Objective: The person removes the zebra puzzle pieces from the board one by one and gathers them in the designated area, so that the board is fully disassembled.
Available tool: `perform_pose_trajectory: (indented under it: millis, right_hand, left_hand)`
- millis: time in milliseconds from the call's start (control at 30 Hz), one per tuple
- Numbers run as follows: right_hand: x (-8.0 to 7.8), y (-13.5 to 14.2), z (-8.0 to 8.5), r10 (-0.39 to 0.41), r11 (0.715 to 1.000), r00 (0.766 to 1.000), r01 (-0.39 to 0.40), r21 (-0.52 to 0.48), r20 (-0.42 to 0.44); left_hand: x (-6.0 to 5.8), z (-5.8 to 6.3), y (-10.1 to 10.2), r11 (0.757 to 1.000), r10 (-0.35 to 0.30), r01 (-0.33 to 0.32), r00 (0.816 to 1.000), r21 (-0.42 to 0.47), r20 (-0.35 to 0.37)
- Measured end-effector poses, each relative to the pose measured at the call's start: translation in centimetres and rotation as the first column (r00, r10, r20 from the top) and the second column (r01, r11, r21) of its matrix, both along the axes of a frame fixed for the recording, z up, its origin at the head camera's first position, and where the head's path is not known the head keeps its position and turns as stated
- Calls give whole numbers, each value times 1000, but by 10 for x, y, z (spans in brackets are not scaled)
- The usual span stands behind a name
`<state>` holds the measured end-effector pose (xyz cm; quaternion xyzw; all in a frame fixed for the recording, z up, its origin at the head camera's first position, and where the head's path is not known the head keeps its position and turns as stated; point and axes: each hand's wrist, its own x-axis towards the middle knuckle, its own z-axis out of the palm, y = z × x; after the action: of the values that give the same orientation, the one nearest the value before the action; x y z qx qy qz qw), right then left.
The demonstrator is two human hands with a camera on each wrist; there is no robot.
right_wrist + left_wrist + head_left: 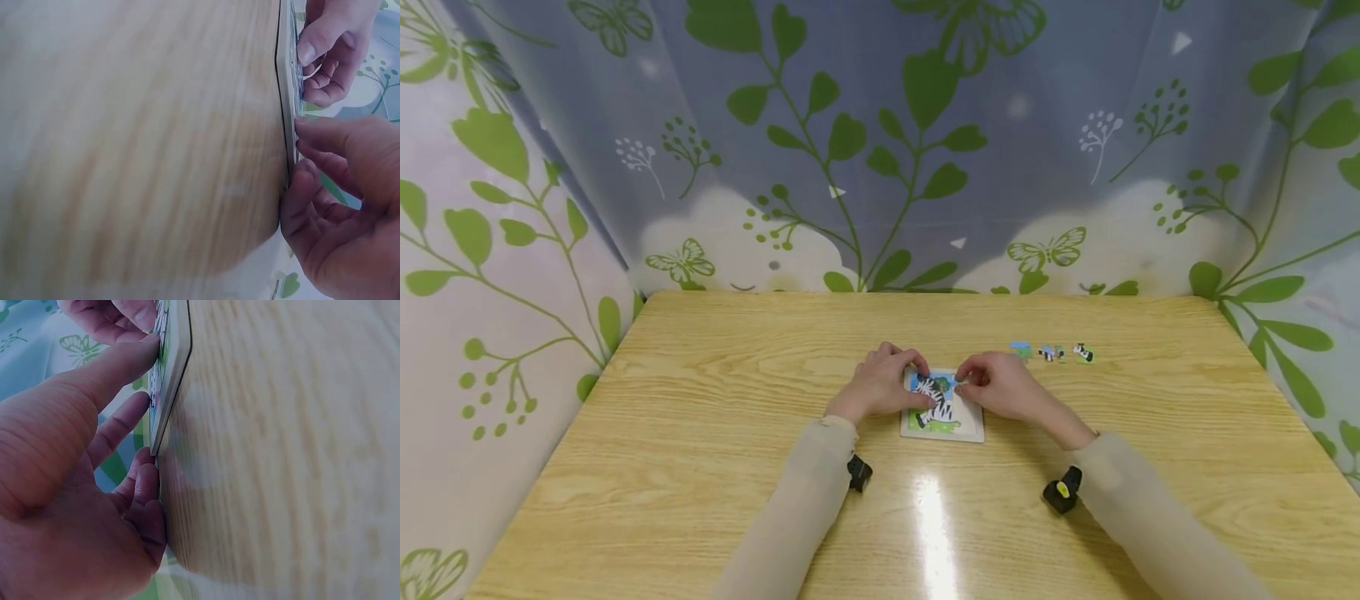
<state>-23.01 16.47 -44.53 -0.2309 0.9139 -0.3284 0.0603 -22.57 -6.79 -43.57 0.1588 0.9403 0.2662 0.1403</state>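
I count 2 hands, 1 left hand (883,385) and 1 right hand (1002,387), with 2 pale sleeves (808,492) and 2 black wrist devices (1062,493). I see 1 puzzle board (972,421) bearing 1 zebra (943,411). Over to the right I make out 3 clumps of loose pieces (1083,354); whether the middle clump is 1 piece or 2, I can't tell. I have 1 wooden table (700,450) and, just above its far edge, 2 printed butterflies (1048,251).
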Motion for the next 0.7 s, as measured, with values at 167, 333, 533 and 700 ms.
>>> perform_pose_trajectory:
  millis: [167,333,533,700]
  right_hand:
    - [-1,-4,1,-22,1000,1000,22,8,15]
    - [-1,-7,4,-27,999,999,26,28,36]
    - [-3,-9,4,-18,999,997,14,43,74]
    - [-4,-8,4,-10,999,995,5,52,102]
  left_hand:
    - [1,1,0,1000,9,-9,1000,7,3]
    - [1,1,1,1000,15,-15,1000,11,10]
    - [1,0,1,1000,24,-24,1000,1,20]
    - [1,2,3,1000,27,-27,999,-3,24]
